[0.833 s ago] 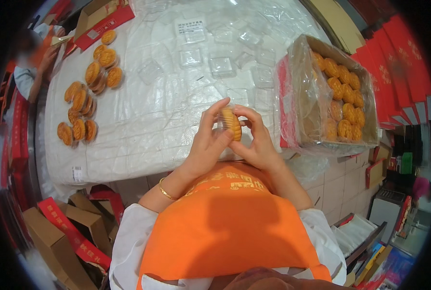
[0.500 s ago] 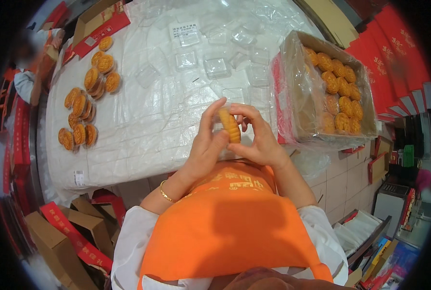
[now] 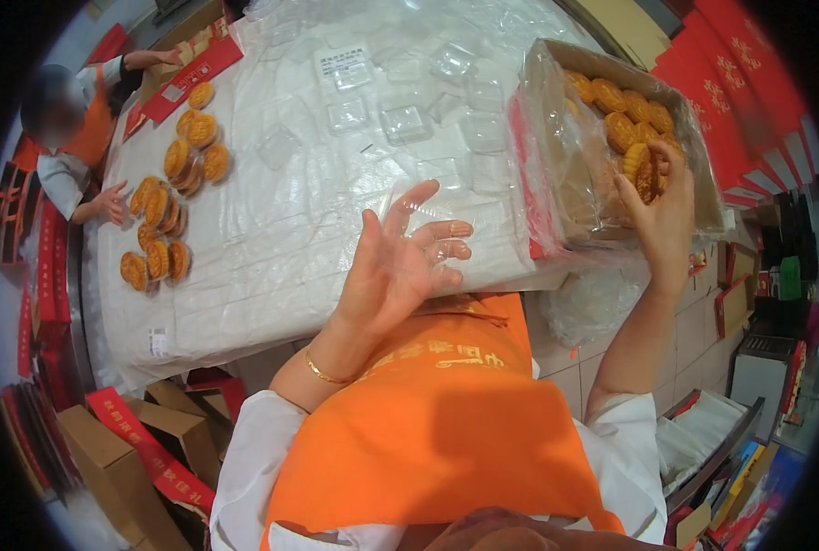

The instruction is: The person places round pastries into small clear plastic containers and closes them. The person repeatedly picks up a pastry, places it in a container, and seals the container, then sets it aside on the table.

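My right hand (image 3: 664, 207) is over the right side of the table, inside the open carton (image 3: 542, 156). Its thumb and fingers pinch a golden-brown mooncake (image 3: 636, 163), held on edge; a darker mooncake surface shows right beside it. Rows of mooncakes (image 3: 621, 131) fill the carton's far part. My left hand (image 3: 391, 266) is palm up near the table's front edge, with its fingers curled around a clear plastic tray (image 3: 425, 220). The tray is see-through, so its outline is hard to make out. Several clear plastic trays (image 3: 406, 125) lie on the table beyond.
Mooncakes in small stacks (image 3: 157, 207) stand along the table's left side. A co-worker's hand (image 3: 111, 202) rests beside them, the other at a red-sided box (image 3: 192, 84). Red boxes (image 3: 740, 92) line the right. Brown cartons (image 3: 120, 450) stand low at left.
My hands have parted: the right has moved from the middle into the carton, while the left has turned palm up. The co-worker has leaned in, with a hand near the stacks.
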Demonstrator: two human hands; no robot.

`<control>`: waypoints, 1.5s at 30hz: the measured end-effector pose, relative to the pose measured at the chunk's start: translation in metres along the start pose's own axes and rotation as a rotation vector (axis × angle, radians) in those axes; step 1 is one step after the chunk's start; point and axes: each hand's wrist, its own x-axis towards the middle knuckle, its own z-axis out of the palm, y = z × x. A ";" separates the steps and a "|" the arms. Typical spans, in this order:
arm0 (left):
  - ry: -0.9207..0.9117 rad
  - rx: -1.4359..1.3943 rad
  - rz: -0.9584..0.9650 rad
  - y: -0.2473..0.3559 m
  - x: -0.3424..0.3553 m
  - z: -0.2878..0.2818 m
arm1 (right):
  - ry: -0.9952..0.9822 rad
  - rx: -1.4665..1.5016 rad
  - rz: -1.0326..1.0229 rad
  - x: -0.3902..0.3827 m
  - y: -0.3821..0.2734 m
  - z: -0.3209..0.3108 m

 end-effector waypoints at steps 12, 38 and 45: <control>0.124 0.338 0.027 -0.005 0.007 0.011 | -0.240 0.690 -0.187 -0.043 -0.085 0.015; 0.272 0.217 -0.009 -0.009 -0.006 -0.009 | -0.585 1.048 -0.406 -0.063 -0.135 0.087; 0.255 0.219 -0.042 -0.008 -0.007 -0.016 | -0.597 1.068 -0.411 -0.066 -0.132 0.094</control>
